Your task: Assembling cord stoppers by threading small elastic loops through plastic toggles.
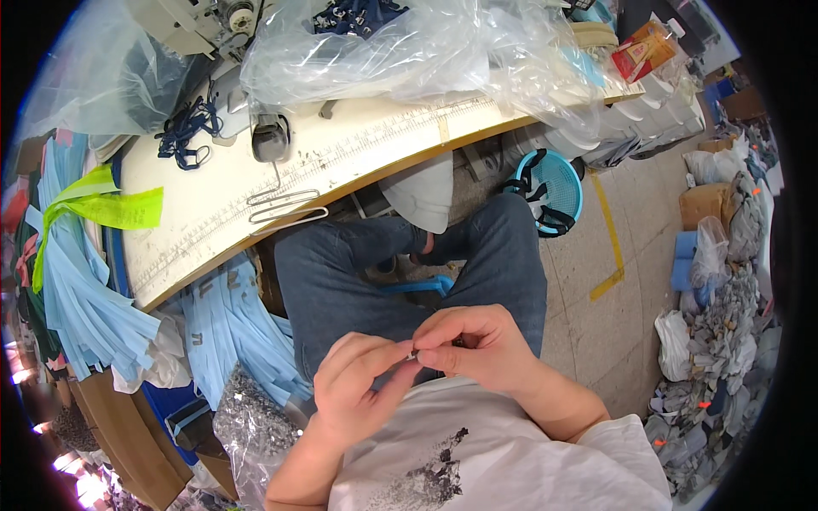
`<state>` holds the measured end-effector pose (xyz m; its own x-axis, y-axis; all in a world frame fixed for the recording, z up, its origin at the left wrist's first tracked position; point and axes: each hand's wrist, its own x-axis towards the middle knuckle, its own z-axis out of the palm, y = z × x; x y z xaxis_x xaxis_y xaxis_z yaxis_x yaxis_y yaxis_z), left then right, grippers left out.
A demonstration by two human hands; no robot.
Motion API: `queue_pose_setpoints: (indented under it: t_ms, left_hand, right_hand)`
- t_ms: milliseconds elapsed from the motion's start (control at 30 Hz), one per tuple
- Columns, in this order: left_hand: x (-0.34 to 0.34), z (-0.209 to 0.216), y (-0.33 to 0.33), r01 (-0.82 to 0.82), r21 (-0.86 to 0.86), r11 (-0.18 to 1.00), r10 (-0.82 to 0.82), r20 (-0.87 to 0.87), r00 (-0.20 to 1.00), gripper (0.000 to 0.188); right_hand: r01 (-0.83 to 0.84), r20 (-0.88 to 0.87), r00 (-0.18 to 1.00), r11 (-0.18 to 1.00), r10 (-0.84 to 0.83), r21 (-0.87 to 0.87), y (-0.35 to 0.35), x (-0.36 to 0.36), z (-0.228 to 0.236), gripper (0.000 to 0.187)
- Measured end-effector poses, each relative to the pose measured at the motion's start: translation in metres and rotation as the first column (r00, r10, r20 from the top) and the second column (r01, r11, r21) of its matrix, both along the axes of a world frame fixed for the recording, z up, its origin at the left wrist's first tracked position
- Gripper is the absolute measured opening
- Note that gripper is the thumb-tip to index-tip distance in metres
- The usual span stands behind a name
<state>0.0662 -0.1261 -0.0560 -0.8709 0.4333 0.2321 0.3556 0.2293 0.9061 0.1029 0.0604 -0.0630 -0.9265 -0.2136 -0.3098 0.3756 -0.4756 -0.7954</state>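
Note:
Above my lap, my left hand point(358, 375) and my right hand point(477, 345) meet fingertip to fingertip. Pinched between them is a small dark piece point(414, 353) with a metallic glint, mostly covered by the fingers and too small to name. The fingers of both hands are curled. On the sewing table point(341, 157) ahead lies a tangle of navy straps point(189, 132). Near the table's front edge sits a bent wire rack point(285, 209).
A sewing machine point(200, 25) stands at the far left, beside clear plastic bags point(366, 68). Light blue fabric strips point(72, 255) hang at the left. To the right are a blue basket point(562, 192) with black straps and heaped grey scraps point(720, 341). A bag of small metal pieces point(251, 417) rests lower left.

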Motion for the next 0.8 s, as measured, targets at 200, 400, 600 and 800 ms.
queue_pose_setpoints:
  t_ms: [200,400,600,800]
  left_hand:
    - [-0.001,-0.004,-0.002,-0.025,-0.007,1.0,0.024,-0.106,0.994,0.026]
    - [0.01,-0.009,0.001,-0.097,0.332,0.938,0.01,0.253,0.967,0.025]
    - [-0.003,-0.006,-0.007,0.147,0.318,0.937,-0.223,0.217,0.95,0.023]
    - [0.006,0.0,-0.001,-0.037,0.29,0.956,-0.101,0.449,0.888,0.023]
  right_hand:
    - [0.085,0.041,0.996,0.996,-0.084,-0.014,0.002,-0.001,-0.005,0.013]
    - [0.077,0.029,0.997,0.997,-0.077,-0.008,-0.003,-0.001,0.001,0.022]
    - [0.064,-0.049,0.997,0.998,-0.065,-0.019,0.002,-0.004,0.002,0.026]
    - [0.037,-0.153,0.988,0.998,-0.03,0.044,0.005,0.0,0.003,0.03]
